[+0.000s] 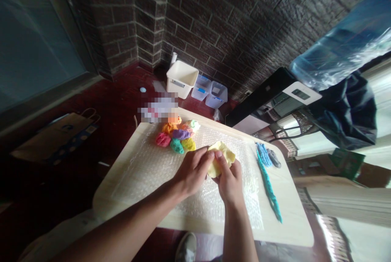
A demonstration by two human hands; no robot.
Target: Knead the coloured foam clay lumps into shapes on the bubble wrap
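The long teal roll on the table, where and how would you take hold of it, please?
I would pinch the teal roll across its middle from above: it lies long and narrow on the table, its far end beside the blue bundle.

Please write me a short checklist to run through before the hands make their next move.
1. Left hand and right hand both on the yellow piece: ok.
2. Yellow piece's edge even: not ok, it is irregular.
3. Yellow piece's underside sound: cannot tell, hidden.
4. Bubble wrap lying on the table: ok.
5. Coloured lumps spaced apart: not ok, they are bunched together.
6. Long turquoise piece off the wrap: ok.
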